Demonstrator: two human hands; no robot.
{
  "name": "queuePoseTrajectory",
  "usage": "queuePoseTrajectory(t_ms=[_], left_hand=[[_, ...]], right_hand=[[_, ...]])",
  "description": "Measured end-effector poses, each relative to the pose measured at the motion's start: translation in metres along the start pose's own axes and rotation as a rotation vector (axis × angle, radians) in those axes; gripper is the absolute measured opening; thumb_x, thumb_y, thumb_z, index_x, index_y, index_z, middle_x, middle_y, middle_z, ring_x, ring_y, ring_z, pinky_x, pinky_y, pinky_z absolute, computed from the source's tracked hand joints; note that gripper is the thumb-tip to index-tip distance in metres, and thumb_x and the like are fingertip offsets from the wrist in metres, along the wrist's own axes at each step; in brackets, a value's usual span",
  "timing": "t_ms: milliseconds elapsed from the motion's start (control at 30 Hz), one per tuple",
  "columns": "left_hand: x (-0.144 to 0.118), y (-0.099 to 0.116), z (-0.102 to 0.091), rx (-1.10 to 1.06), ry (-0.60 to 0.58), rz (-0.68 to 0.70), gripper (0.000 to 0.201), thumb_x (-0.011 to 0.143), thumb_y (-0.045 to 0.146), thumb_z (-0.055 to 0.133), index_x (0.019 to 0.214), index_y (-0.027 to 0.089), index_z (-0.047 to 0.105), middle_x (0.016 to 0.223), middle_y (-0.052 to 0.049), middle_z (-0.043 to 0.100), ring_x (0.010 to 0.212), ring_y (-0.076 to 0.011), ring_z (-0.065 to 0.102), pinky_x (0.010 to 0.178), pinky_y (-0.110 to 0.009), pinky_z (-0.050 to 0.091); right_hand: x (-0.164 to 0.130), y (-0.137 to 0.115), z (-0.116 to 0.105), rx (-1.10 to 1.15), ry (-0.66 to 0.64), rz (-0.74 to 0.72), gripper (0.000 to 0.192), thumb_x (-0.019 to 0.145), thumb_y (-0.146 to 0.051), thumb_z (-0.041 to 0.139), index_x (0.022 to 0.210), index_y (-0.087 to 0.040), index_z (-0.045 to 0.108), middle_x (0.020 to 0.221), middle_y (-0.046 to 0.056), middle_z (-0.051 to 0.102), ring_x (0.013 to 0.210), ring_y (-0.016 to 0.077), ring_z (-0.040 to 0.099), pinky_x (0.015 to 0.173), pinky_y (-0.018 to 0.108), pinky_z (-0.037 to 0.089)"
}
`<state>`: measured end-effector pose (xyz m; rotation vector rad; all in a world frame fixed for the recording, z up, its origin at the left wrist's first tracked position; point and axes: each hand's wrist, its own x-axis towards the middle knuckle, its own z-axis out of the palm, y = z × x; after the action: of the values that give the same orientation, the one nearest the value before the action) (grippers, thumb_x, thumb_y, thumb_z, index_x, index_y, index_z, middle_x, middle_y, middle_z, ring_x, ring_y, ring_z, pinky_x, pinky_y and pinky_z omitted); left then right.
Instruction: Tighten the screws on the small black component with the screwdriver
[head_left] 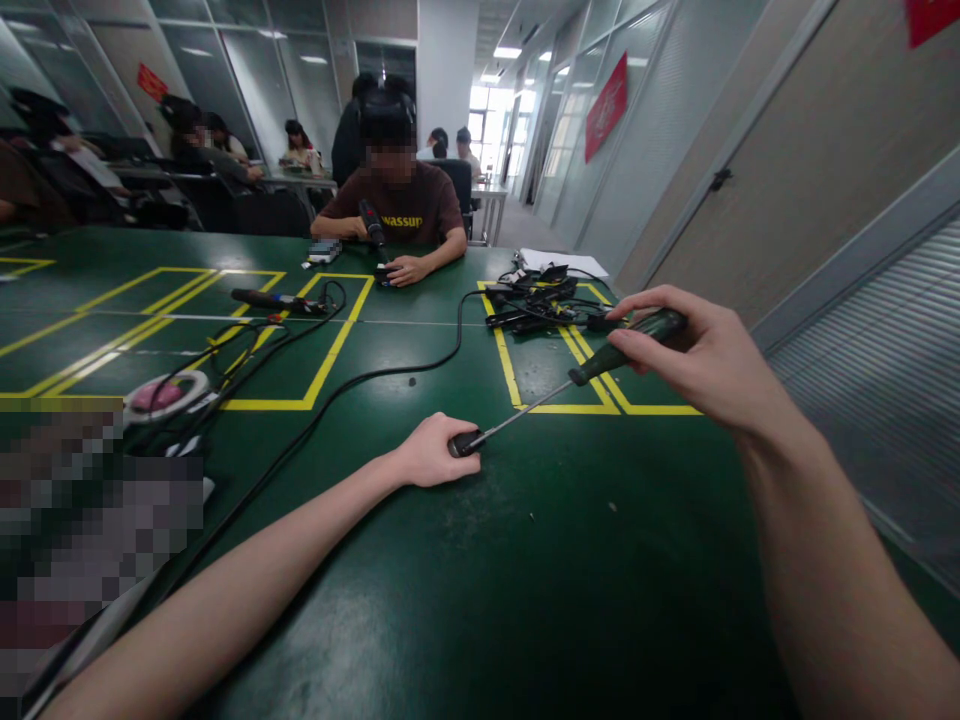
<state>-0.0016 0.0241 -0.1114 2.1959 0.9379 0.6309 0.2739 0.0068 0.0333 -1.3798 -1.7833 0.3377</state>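
Observation:
In my right hand (701,345) is a screwdriver (630,345) with a dark green handle, pinched between thumb and fingers. Its long thin shaft slants down to the left. The tip meets a small dark part (466,443), whose kind I cannot make out. My left hand (433,452) is closed around that part and holds it on the green table (555,580). The exact spot where the tip touches is too small to see.
A pile of black cables and parts (536,300) lies beyond my right hand. A black cable (360,378) crosses the table on the left, near a roll of tape (166,396) and a dark tool (274,300). Across the table a person (397,195) holds a power screwdriver (373,222).

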Motion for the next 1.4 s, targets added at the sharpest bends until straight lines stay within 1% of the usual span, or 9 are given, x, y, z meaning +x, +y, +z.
queuePoseTrajectory(t_ms=[67,167,333,633,733,867,1200,1300,1400], left_hand=[[0.0001,-0.0008,0.0002,-0.005,-0.002,-0.003,0.024,0.073,0.032,0.055,0.059,0.02,0.039,0.055,0.007,0.033,0.054,-0.009,0.031,0.056,-0.023,0.03],[-0.0002,-0.0005,-0.0004,-0.022,-0.008,-0.017,0.024,0.072,0.032,0.055,0.059,0.02,0.038,0.055,0.007,0.033,0.055,-0.0093,0.031,0.056,-0.023,0.029],[-0.0009,0.0023,-0.0021,-0.031,-0.022,-0.03,0.025,0.072,0.034,0.055,0.058,0.021,0.038,0.054,0.007,0.033,0.054,-0.0096,0.032,0.055,-0.023,0.029],[-0.0006,0.0018,-0.0014,-0.008,-0.035,-0.042,0.023,0.072,0.034,0.055,0.06,0.021,0.04,0.054,0.007,0.035,0.052,-0.0101,0.033,0.055,-0.024,0.03],[-0.0011,0.0017,-0.0015,-0.004,-0.031,-0.048,0.023,0.071,0.032,0.055,0.059,0.021,0.039,0.053,0.007,0.035,0.052,-0.0101,0.034,0.055,-0.024,0.03],[-0.0011,0.0012,-0.0008,0.0,-0.024,-0.033,0.023,0.07,0.03,0.055,0.058,0.021,0.038,0.053,0.007,0.034,0.05,-0.0095,0.032,0.054,-0.024,0.029],[-0.0018,0.0003,0.0024,-0.033,0.029,-0.006,0.026,0.07,0.029,0.056,0.056,0.021,0.035,0.052,0.008,0.028,0.049,-0.0077,0.029,0.053,-0.023,0.027],[-0.0022,0.0008,0.0015,-0.036,0.037,-0.004,0.02,0.07,0.028,0.057,0.06,0.02,0.042,0.054,0.008,0.033,0.051,-0.0083,0.033,0.054,-0.022,0.029],[-0.0024,0.0023,0.0003,-0.034,0.051,0.0,0.012,0.069,0.028,0.06,0.075,0.019,0.056,0.06,0.007,0.043,0.055,-0.0096,0.039,0.056,-0.021,0.033]], right_hand=[[0.0007,0.0011,-0.0006,0.016,-0.02,0.026,0.04,0.072,-0.051,0.073,0.096,-0.019,0.071,0.07,0.0,0.06,0.049,0.0111,0.045,0.046,0.028,0.033],[0.0016,0.0022,-0.0007,0.031,-0.036,0.047,0.036,0.072,-0.051,0.075,0.09,-0.02,0.07,0.067,0.001,0.062,0.05,0.0132,0.05,0.047,0.028,0.034],[0.0017,0.0015,0.0015,-0.027,-0.035,0.122,0.032,0.083,-0.053,0.068,0.074,-0.023,0.063,0.044,-0.004,0.045,0.041,0.0131,0.04,0.044,0.028,0.026],[0.003,0.0023,0.0003,-0.003,-0.011,0.034,0.028,0.068,-0.045,0.072,0.085,-0.023,0.067,0.07,0.0,0.06,0.054,0.0145,0.05,0.052,0.03,0.037],[0.0032,0.0013,-0.0003,0.034,-0.039,0.055,0.029,0.073,-0.051,0.07,0.075,-0.023,0.064,0.058,-0.001,0.057,0.048,0.0139,0.049,0.048,0.028,0.037],[0.0033,-0.0002,0.0002,0.056,-0.092,0.085,0.039,0.076,-0.06,0.072,0.071,-0.023,0.062,0.042,-0.005,0.046,0.038,0.012,0.042,0.041,0.026,0.027],[0.0039,0.0018,0.0033,0.081,-0.024,0.07,0.029,0.073,-0.048,0.074,0.079,-0.022,0.063,0.057,-0.002,0.057,0.048,0.0142,0.052,0.047,0.028,0.037],[0.004,0.0032,0.0039,0.078,-0.029,0.078,0.033,0.074,-0.054,0.074,0.074,-0.023,0.062,0.052,-0.003,0.051,0.045,0.0136,0.049,0.046,0.027,0.035],[0.0045,0.0058,0.0046,0.047,-0.007,0.079,0.042,0.079,-0.063,0.07,0.068,-0.023,0.061,0.045,-0.005,0.043,0.042,0.0113,0.038,0.043,0.026,0.026]])
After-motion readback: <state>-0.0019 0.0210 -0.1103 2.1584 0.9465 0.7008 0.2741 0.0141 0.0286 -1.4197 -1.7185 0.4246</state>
